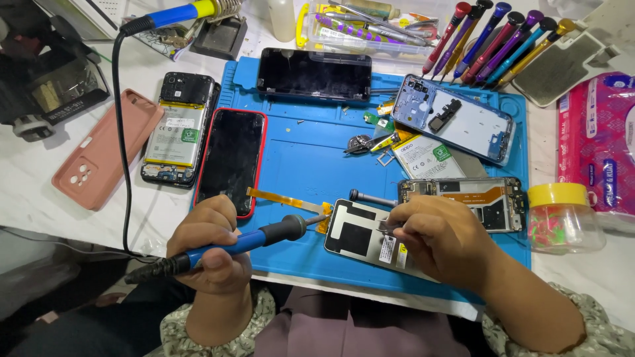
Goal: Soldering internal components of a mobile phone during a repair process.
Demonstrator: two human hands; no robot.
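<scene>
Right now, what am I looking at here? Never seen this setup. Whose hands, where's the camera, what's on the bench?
One picture, from a camera worn on a person's head, looking down at their own bare hands. No robot. The left hand grips a blue-handled soldering iron, its tip at an orange flex cable. The right hand pinches what look like tweezers over a removed phone screen panel, back side up. They work on a blue repair mat. Around it lie an opened phone showing its battery, a red-cased phone, a pink case, a row of screwdrivers and a yellow-lidded jar.

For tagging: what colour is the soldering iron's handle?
Blue, with a black collar; head view shows the soldering iron in the left hand.
</scene>
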